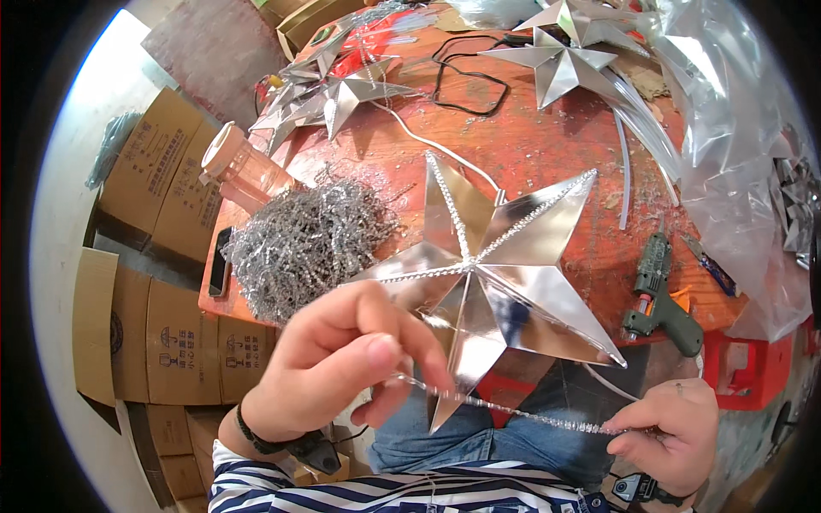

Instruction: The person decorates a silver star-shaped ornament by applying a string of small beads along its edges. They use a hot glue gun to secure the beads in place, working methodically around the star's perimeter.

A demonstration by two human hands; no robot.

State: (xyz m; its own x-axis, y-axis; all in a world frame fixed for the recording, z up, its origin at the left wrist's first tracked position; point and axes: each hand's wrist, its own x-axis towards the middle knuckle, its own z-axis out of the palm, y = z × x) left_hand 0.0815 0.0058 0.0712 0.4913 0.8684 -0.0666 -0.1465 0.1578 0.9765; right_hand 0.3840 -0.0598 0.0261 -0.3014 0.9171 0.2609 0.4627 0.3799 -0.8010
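A tinsel heap point(308, 244) sits by the tabletop's point(539, 158) left edge. Your left hand point(329, 368) pinches a tinsel strand point(513, 412) before the silver star point(475, 275) overhanging the near edge. A glue gun point(655, 295) lies near the right corner; your right hand point(671, 427) pinches the strand too.

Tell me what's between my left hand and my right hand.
In the head view, a thin silver strand stretches between your left hand and right hand, with one tip of the silver star there.

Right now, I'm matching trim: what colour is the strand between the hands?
The strand is silver, clearest in head view.
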